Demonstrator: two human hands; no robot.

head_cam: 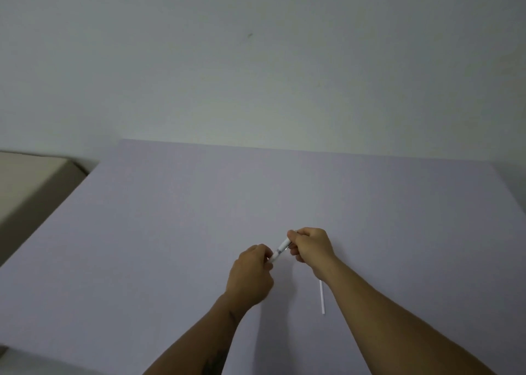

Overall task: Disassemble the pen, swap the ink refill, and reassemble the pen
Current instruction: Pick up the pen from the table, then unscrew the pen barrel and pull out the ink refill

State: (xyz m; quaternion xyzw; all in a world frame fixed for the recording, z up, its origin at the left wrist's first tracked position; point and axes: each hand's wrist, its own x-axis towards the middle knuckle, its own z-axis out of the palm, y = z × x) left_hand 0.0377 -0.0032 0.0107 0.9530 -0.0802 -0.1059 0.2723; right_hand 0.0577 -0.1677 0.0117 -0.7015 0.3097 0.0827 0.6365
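Gripping one pen [280,248] (both hands); one refill [322,297] on table [170,232]

Both ends of the pen [280,250] are hidden inside closed fingers (its joint too blurred to read).

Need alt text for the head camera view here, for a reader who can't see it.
Two bare hands hold a white pen just above a pale lavender table, the left hand gripping its near end and the right hand its far end. A thin white refill lies on the table beside the right forearm. A plain wall fills the upper half.
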